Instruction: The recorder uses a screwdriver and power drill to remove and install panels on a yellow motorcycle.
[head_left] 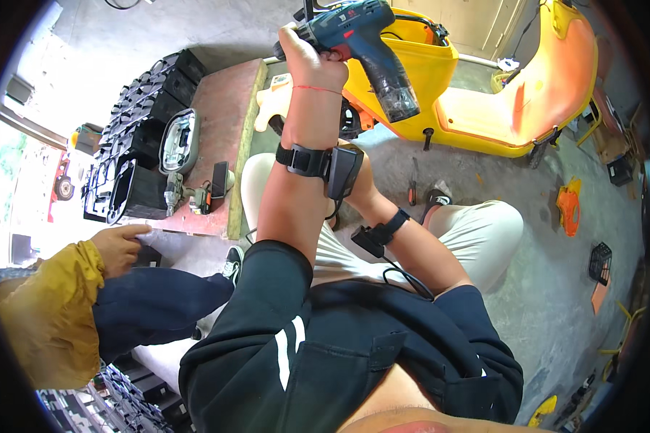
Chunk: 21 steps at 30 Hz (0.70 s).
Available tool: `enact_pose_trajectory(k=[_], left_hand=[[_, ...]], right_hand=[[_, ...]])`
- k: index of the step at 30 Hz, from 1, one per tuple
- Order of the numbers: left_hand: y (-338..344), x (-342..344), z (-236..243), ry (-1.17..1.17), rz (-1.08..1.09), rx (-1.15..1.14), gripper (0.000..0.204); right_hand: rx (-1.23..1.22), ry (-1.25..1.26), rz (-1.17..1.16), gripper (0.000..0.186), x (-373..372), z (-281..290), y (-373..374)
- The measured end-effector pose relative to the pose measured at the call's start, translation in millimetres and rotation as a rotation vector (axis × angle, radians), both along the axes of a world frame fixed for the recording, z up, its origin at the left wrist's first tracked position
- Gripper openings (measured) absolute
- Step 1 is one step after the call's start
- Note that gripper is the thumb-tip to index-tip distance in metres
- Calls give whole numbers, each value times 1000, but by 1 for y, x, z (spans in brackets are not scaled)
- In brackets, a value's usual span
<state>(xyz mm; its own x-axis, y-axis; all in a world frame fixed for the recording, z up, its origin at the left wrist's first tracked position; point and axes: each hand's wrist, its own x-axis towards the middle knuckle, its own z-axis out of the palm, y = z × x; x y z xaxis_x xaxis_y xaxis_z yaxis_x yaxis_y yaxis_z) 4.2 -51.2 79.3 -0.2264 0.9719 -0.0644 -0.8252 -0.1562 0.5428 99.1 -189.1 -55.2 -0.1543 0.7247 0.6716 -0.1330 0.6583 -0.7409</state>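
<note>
**Drill Handling**

The cordless drill [372,58] was raised at far centre, its front end gripped by the left hand [312,65]. The right hand [364,180] was partly hidden; its grip could not be determined. The drill was probably rigid and battery-heavy; the handle [384,76] offered the surest hold.

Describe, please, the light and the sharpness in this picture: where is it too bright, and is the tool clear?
Head view: daylight washes out the opening at far left; head view: the yellow scooter shows pale highlights; head view: the drill at the left hand looks fairly sharp; head view: a dark curved border rounds off the corners.
</note>
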Motion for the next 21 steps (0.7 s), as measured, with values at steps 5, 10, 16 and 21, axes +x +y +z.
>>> enact_pose_trajectory(k=[5, 10, 16, 21], left_hand=[[1, 2, -4, -109, -12, -151, 34], [6, -6, -13, -90, -25, -96, 32], [6, -5, -20, -120, -6, -139, 31], [4, 1, -12, -146, -11, -151, 31]], right_hand=[[-216, 160, 181, 31, -15, -36, 10], [-239, 170, 188, 33, -15, -37, 16], [-99, 101, 108, 36, -12, -39, 23], [163, -23, -42, 31, -1, -40, 7]])
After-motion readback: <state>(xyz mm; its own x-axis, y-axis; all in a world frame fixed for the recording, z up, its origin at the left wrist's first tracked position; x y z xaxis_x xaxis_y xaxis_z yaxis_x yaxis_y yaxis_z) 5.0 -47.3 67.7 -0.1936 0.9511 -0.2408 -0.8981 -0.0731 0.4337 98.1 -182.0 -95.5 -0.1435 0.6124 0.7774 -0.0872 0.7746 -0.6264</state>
